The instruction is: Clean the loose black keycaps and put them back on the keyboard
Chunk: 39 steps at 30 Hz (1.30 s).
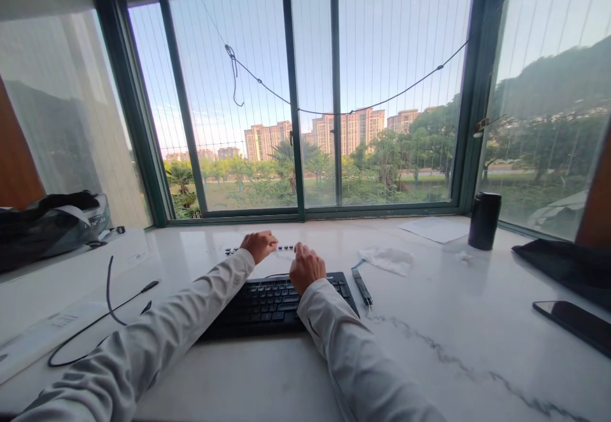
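Observation:
A black keyboard (274,304) lies on the white marbled surface in front of me, partly covered by my sleeves. Beyond its far edge, small black keycaps (286,247) stand in a row on the surface. My left hand (259,246) is over that row, hiding its middle, with the fingers curled together. Above the keyboard's upper right part is my right hand (308,269), its fingers bent and closed. What either hand holds, if anything, is hidden or too small to name. A slim dark tool (361,287) with a blue strap lies right of the keyboard.
A crumpled white tissue (389,260), a paper sheet (434,229) and a black cylinder (484,221) are at the back right. A phone (575,325) lies far right. Left are a cable (76,338), a white box (52,310) and a dark bag (52,225). Windows (248,97) stand behind.

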{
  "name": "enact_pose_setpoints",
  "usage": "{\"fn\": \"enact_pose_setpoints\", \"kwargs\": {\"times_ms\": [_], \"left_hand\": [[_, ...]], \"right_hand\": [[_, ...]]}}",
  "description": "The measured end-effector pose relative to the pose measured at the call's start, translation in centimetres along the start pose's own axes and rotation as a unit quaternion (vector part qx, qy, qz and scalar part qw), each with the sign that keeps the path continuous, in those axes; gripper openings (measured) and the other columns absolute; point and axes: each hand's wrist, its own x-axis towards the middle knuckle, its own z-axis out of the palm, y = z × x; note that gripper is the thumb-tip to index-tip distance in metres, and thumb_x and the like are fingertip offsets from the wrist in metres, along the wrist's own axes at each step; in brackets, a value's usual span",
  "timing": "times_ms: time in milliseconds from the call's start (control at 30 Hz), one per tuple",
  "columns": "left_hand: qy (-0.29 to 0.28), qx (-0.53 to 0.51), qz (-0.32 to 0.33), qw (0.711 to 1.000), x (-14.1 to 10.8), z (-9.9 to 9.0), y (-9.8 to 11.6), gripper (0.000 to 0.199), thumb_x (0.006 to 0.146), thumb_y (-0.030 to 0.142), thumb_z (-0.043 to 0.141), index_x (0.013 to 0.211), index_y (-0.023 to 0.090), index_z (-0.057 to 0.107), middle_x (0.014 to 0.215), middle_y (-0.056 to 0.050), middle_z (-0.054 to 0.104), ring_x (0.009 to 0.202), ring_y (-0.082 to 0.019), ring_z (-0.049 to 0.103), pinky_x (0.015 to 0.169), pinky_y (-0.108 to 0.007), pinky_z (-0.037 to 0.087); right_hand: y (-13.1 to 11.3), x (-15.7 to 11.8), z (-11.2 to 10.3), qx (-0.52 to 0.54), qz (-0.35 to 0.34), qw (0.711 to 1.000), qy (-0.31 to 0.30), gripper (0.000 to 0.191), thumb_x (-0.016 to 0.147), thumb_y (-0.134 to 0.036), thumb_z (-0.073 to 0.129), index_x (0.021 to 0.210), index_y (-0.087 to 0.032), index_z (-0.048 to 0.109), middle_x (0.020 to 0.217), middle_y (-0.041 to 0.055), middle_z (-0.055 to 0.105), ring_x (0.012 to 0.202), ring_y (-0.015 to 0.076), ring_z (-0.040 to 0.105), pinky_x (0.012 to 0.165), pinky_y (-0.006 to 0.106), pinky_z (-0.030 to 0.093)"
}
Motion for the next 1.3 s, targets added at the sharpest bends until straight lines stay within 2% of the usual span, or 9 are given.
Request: {"fn": "enact_pose_setpoints", "kwargs": {"times_ms": [167,300,433,633,767,900,1033,1167,1300], "left_hand": [[0.159,-0.084,0.013,0.984,-3.3,-1.8,3.9,0.034,0.091,0.043,0.039,0.100,0.025,0.066,0.093,-0.003,0.063,0.081,-0.015,0.059,0.066,-0.023,0.039],[0.115,-0.092,-0.001,0.989,-4.7,-1.0,5.5,0.032,0.091,0.043,0.039,0.101,0.025,0.064,0.101,-0.003,0.062,0.079,-0.015,0.061,0.059,-0.023,0.038],[0.063,-0.071,0.001,0.995,-5.1,0.3,4.9,0.030,0.091,0.042,0.040,0.102,0.027,0.063,0.104,-0.003,0.060,0.079,-0.015,0.061,0.057,-0.023,0.037],[0.072,-0.066,-0.006,0.995,-5.7,0.9,4.2,0.034,0.092,0.045,0.035,0.104,0.029,0.062,0.105,-0.004,0.058,0.079,-0.016,0.061,0.054,-0.025,0.035],[0.078,-0.075,-0.012,0.994,-5.8,0.7,4.2,0.033,0.092,0.044,0.035,0.103,0.029,0.061,0.104,-0.003,0.058,0.078,-0.016,0.061,0.054,-0.025,0.035],[0.091,-0.083,-0.012,0.992,-6.0,0.5,4.1,0.035,0.093,0.044,0.031,0.105,0.028,0.059,0.105,-0.004,0.057,0.080,-0.016,0.060,0.057,-0.025,0.038],[0.091,-0.083,-0.007,0.992,-6.0,0.5,4.0,0.036,0.093,0.045,0.029,0.108,0.031,0.057,0.110,-0.004,0.055,0.079,-0.016,0.061,0.057,-0.025,0.040],[0.088,-0.071,-0.014,0.993,-6.0,0.7,4.0,0.037,0.092,0.047,0.029,0.108,0.032,0.058,0.111,-0.003,0.058,0.077,-0.016,0.062,0.055,-0.025,0.039],[0.087,-0.069,-0.004,0.994,-6.3,0.5,4.3,0.037,0.094,0.044,0.027,0.105,0.030,0.060,0.103,-0.002,0.063,0.079,-0.015,0.063,0.057,-0.023,0.040]], "right_hand": [[0.8,0.2,0.6,-0.004,-0.030,0.998,0.055,0.024,0.083,-0.009,0.036,0.102,-0.019,0.048,0.099,0.0083,0.053,0.092,0.0191,0.048,0.080,0.031,0.037],[1.3,0.5,1.3,0.002,-0.043,0.998,0.054,0.035,0.072,0.001,0.041,0.102,-0.015,0.048,0.104,0.0104,0.048,0.097,0.0191,0.045,0.084,0.029,0.038],[1.8,0.8,2.0,0.066,0.005,0.995,0.069,0.035,0.075,0.000,0.039,0.107,-0.012,0.049,0.103,0.0108,0.050,0.093,0.0178,0.047,0.083,0.027,0.039],[1.9,0.6,1.6,0.063,0.021,0.997,0.033,0.026,0.089,-0.025,0.042,0.099,-0.023,0.065,0.098,0.0067,0.058,0.092,0.0183,0.050,0.083,0.028,0.036],[1.6,0.4,0.9,0.054,0.066,0.994,0.065,0.026,0.086,-0.035,0.049,0.101,-0.030,0.070,0.106,0.0065,0.056,0.098,0.0203,0.049,0.086,0.031,0.035],[1.9,0.8,1.3,0.177,0.095,0.979,0.031,0.033,0.085,-0.035,0.048,0.112,-0.025,0.066,0.097,0.0078,0.061,0.090,0.0175,0.056,0.085,0.028,0.041],[1.9,1.2,2.9,0.399,0.127,0.907,-0.042,0.045,0.083,-0.044,0.048,0.120,-0.022,0.060,0.109,0.0057,0.065,0.091,0.0188,0.061,0.080,0.028,0.046],[0.8,1.1,3.5,0.593,0.135,0.788,-0.093,0.046,0.076,-0.038,0.057,0.115,-0.015,0.062,0.109,0.0070,0.067,0.098,0.0212,0.061,0.078,0.028,0.048],[-0.4,0.7,2.5,0.708,0.213,0.665,-0.104,0.027,0.076,-0.027,0.057,0.096,-0.013,0.068,0.094,0.0077,0.070,0.075,0.0172,0.065,0.063,0.025,0.049]]}}
